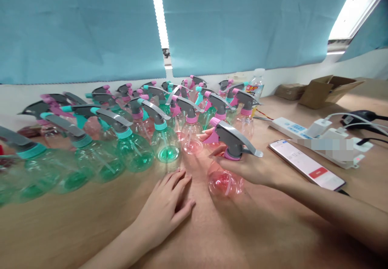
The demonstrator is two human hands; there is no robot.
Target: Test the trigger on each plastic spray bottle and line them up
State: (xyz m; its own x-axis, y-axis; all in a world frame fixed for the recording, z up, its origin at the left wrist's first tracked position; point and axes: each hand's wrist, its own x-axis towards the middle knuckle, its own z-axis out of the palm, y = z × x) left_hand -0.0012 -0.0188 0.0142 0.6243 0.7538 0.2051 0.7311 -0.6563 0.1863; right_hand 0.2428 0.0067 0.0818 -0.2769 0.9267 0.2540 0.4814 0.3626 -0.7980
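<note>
My right hand (242, 168) is wrapped round the neck of a pink spray bottle (222, 182) with a grey and pink trigger head. The bottle stands nearly upright at the table's surface; whether its base touches cannot be made out. My left hand (169, 198) lies on the table with fingers stretched out and holds nothing. Just beyond it stands a green spray bottle (166, 147) with a turquoise collar. Another pink spray bottle (192, 139) is behind the held one. Part of the held bottle is hidden by my right fingers.
Several green and pink spray bottles (135, 151) crowd the left and back of the table (100, 224). To the right lie a phone (306, 164) and a white power strip (291, 128) with cables. An open cardboard box (321, 93) and a clear plastic bottle (257, 82) stand farther back.
</note>
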